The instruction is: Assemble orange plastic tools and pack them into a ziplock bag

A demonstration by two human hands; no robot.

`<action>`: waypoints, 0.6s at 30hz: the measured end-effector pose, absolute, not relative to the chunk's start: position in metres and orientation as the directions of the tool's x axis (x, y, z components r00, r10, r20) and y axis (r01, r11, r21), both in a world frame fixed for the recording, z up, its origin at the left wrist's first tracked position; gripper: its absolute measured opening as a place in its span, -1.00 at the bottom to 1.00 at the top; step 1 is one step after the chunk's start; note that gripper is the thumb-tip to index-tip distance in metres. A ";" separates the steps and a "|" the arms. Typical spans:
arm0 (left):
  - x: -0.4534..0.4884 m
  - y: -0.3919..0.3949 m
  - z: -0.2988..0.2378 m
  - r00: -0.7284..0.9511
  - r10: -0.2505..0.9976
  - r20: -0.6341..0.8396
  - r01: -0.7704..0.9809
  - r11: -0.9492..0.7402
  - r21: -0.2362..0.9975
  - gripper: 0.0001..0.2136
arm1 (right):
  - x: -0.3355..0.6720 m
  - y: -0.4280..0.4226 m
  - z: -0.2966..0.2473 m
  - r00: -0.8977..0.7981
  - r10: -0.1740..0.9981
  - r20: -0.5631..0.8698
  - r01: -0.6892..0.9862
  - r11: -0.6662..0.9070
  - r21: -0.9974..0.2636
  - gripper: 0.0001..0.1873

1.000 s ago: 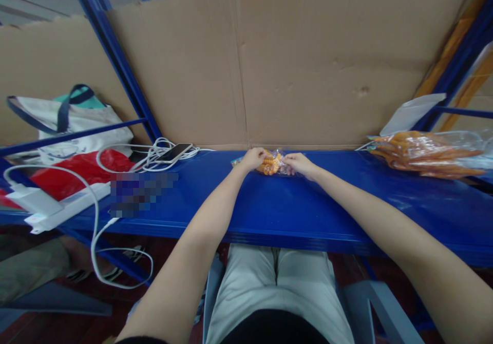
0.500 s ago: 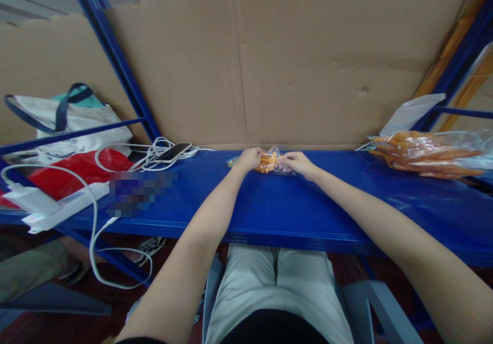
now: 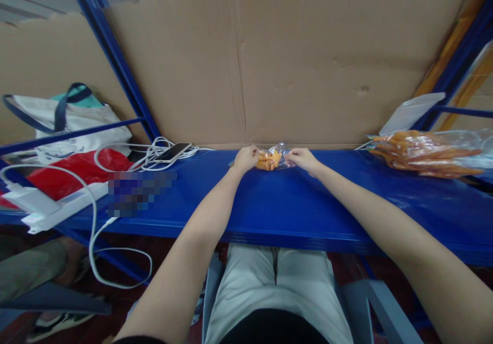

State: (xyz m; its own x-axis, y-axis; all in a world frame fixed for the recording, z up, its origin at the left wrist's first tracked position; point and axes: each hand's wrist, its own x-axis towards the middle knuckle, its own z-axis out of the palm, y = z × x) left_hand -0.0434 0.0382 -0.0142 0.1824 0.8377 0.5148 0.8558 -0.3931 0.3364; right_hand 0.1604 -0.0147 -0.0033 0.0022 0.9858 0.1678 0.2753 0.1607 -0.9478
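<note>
A small clear plastic bag with orange pieces inside [image 3: 269,160] lies at the back of the blue shelf top [image 3: 281,205], close to the cardboard. My left hand [image 3: 247,159] pinches its left end, fingers closed. At the right end, my right hand [image 3: 302,159] grips the clear film between thumb and fingers. Both forearms reach forward over the shelf. What the orange pieces are is too small to tell, and a bit of coloured wrapping shows beside my left hand.
Far right lies a larger clear bag of orange items [image 3: 423,154]. To the left are a phone [image 3: 174,152] on coiled white cables, a power strip [image 3: 65,208], a red bag [image 3: 77,174] and a canvas tote [image 3: 77,128]. A cardboard sheet [image 3: 300,67] stands behind.
Both hands have shifted slightly on the small bag, and its film and orange pieces lie differently between them. At lower left, another person's foot has moved.
</note>
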 end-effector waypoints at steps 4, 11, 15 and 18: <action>-0.049 0.046 -0.014 0.081 0.857 0.509 0.829 -0.341 0.443 -0.78 | 0.169 -0.009 -0.004 0.042 0.980 0.194 0.240 0.178 -0.954 -0.63; -0.054 0.064 -0.024 0.024 0.947 0.322 0.627 -0.265 0.733 -0.85 | 0.178 -0.006 -0.003 0.074 0.972 0.223 0.254 0.198 -0.947 -0.59; -0.053 0.066 -0.027 0.043 0.942 0.334 0.589 -0.294 0.753 -0.89 | 0.177 -0.007 -0.002 0.080 0.971 0.224 0.276 0.195 -0.941 -0.60; -0.052 0.064 -0.027 0.067 0.949 0.308 0.595 -0.286 0.751 -0.87 | 0.178 -0.006 -0.002 0.081 0.967 0.241 0.296 0.208 -0.932 -0.61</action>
